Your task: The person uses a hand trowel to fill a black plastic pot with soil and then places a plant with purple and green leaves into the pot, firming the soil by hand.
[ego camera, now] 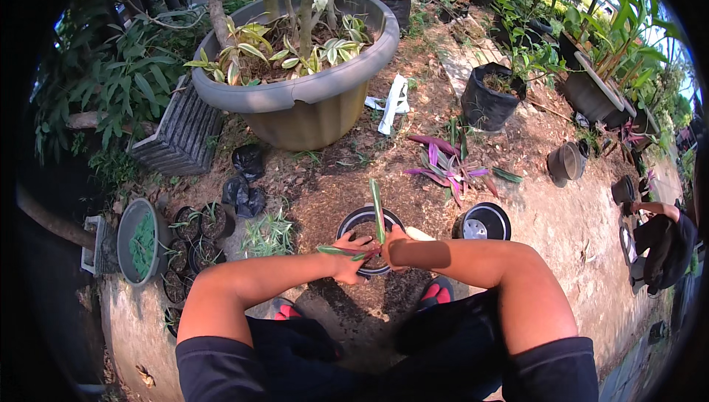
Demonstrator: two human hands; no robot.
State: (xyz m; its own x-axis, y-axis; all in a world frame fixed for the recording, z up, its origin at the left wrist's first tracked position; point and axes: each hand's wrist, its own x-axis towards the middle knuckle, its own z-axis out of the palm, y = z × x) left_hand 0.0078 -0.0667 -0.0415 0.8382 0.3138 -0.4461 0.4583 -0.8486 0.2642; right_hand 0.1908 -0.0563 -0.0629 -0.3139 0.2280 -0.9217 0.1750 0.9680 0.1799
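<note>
A round black plastic pot (346, 223) with soil stands on the ground between my feet. A plant with long green and purplish leaves (377, 211) rises from it, one leaf upright and others spreading left. My left hand (352, 258) lies over the pot's left side with fingers spread, at the leaves and soil. My right hand (394, 246) is at the right side of the pot beside the plant's base; its fingers are partly hidden, and whether they grip the plant does not show. Just right of the hand lies a pale, elongated object (419, 234).
An empty black pot (504, 219) stands at the right, with uprooted purple-leaved plants (451, 166) behind it. Several small potted plants (216, 223) and a grey basin (160, 244) are at the left. A huge planter (310, 119) stands ahead. A person (667, 241) works far right.
</note>
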